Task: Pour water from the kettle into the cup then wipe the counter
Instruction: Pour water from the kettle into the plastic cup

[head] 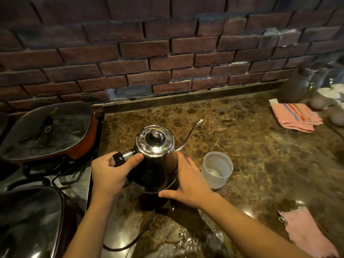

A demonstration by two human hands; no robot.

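Note:
A dark gooseneck kettle (156, 164) with a shiny lid stands in the middle of the brown marble counter (260, 155), its thin spout pointing to the far right. My left hand (109, 174) is closed around the kettle's black handle. My right hand (188, 181) lies flat against the kettle's lower right side, fingers spread. A small white cup (216, 169) stands upright just right of the kettle, with a little liquid at its bottom. A pink cloth (309, 233) lies at the counter's near right.
A folded pink striped towel (296, 116) lies at the far right, beside jars and eggs. Two lidded electric pans (48, 131) sit on the left. The kettle's black cord (141, 233) loops toward me. A brick wall backs the counter.

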